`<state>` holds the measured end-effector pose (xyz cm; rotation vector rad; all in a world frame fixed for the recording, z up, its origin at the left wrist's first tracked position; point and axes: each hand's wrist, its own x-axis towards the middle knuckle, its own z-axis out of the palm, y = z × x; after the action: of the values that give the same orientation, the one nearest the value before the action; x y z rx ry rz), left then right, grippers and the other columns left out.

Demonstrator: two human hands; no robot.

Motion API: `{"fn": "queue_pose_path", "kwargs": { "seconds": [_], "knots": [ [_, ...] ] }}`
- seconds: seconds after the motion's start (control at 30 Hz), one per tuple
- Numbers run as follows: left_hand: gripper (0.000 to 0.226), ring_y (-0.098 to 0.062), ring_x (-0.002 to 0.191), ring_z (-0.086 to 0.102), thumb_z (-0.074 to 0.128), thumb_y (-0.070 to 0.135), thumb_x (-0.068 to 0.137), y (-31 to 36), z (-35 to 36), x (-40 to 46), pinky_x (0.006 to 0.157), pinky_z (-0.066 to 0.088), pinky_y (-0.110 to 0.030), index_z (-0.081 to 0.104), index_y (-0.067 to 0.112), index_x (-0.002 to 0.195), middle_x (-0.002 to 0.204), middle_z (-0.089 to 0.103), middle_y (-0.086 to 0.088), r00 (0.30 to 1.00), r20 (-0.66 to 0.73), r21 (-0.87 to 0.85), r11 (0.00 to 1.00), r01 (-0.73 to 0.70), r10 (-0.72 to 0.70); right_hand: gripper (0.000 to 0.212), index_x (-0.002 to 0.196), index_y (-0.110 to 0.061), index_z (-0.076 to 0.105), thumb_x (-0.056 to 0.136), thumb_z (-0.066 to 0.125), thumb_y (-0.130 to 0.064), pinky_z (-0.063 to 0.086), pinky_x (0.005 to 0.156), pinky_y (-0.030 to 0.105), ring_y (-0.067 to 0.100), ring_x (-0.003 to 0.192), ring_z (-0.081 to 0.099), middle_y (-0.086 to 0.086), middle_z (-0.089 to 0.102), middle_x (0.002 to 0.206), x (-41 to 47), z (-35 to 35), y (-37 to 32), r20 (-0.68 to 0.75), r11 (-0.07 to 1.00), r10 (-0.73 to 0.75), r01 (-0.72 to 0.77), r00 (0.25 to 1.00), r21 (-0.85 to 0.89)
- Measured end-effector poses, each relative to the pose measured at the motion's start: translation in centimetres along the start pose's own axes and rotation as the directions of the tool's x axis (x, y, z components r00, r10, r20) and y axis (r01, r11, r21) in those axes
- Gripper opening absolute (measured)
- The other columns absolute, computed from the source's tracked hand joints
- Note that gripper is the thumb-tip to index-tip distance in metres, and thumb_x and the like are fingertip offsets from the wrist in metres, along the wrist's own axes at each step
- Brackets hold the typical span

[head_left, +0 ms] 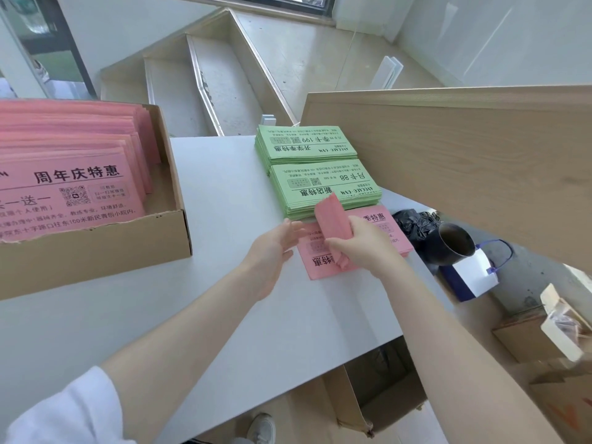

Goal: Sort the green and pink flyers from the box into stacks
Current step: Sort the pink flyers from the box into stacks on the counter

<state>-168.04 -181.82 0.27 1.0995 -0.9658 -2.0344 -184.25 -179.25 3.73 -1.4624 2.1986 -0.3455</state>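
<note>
1. Head view, holdings: right hand (362, 245) keeps a pinching grip on a bent pink flyer (331, 219) over the pink stack (323, 264) on the desk (224, 193); left hand (275, 248) lies with fingers relaxed, holding nothing, at that stack's left edge.
2. Stock: two green stacks (323, 181) just behind; box (96, 248) at left holds pink flyers.
3. Risk: the curled sheet may land skewed, since the stack below already sits fanned.
4. Legible: "周年庆特惠", "新店特惠", "月卡 88", "季卡 199".

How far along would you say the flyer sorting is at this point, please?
Done: two green stacks on the table. In hand: the right hand holds pink flyers over the pink stack; the left hand is open beside it. Left: many pink flyers in the box.
</note>
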Motion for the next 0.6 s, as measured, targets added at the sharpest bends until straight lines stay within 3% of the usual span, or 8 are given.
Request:
{"fn": "queue_pose_path", "kwargs": {
  "seconds": [0.07, 0.2, 0.4, 0.6],
  "knots": [
    [0.036, -0.019, 0.131, 0.040, 0.026, 0.026, 0.102, -0.5, -0.5, -0.1, 0.107, 0.028, -0.028, 0.051, 0.011, 0.124, 0.135, 0.049, -0.006, 0.999, -0.029, -0.048, 0.999, -0.019, 0.018, 0.024, 0.103, -0.019, 0.060, 0.082, 0.065, -0.031, 0.052, 0.082, 0.043, 0.024, 0.090, 0.064, 0.003, 0.068, 0.097, 0.1, -0.4, 1.0, 0.013, 0.971, 0.020, -0.022, 1.000, 0.237],
    [0.044, -0.021, 0.131, 0.041, 0.028, 0.026, 0.102, -1.1, -1.6, -0.1, 0.110, 0.029, -0.030, 0.041, 0.000, 0.134, 0.140, 0.045, -0.011, 1.000, -0.013, -0.211, 0.977, 0.022, -0.026, 0.010, 0.098, -0.013, 0.061, 0.091, 0.058, -0.020, 0.049, 0.069, 0.032, 0.021, 0.074, 0.061, 0.008, 0.066, 0.087, -0.4, -0.8, 1.7, 0.084, 0.858, 0.010, -0.052, 0.996, 0.511],
    [0.044, -0.019, 0.133, 0.038, 0.027, 0.026, 0.102, -1.0, -0.9, -0.4, 0.111, 0.027, -0.029, 0.037, 0.001, 0.137, 0.142, 0.042, -0.009, 1.000, 0.024, -0.181, 0.983, 0.015, -0.011, 0.013, 0.087, -0.019, 0.060, 0.095, 0.051, -0.016, 0.053, 0.057, 0.022, 0.005, 0.058, 0.064, 0.001, 0.066, 0.077, -0.4, -0.9, 1.8, 0.146, 0.797, -0.007, -0.083, 0.989, 0.598],
    [0.043, -0.014, 0.125, 0.043, 0.027, 0.025, 0.102, -1.2, -0.7, -0.5, 0.106, 0.030, -0.025, 0.038, 0.003, 0.137, 0.139, 0.045, -0.004, 0.999, 0.041, -0.159, 0.987, 0.013, -0.007, 0.015, 0.083, -0.016, 0.062, 0.094, 0.052, -0.012, 0.054, 0.049, 0.021, 0.006, 0.050, 0.064, -0.007, 0.068, 0.057, -0.3, -1.3, 1.7, 0.201, 0.699, 0.039, -0.171, 0.979, 0.695]
  ]
}}
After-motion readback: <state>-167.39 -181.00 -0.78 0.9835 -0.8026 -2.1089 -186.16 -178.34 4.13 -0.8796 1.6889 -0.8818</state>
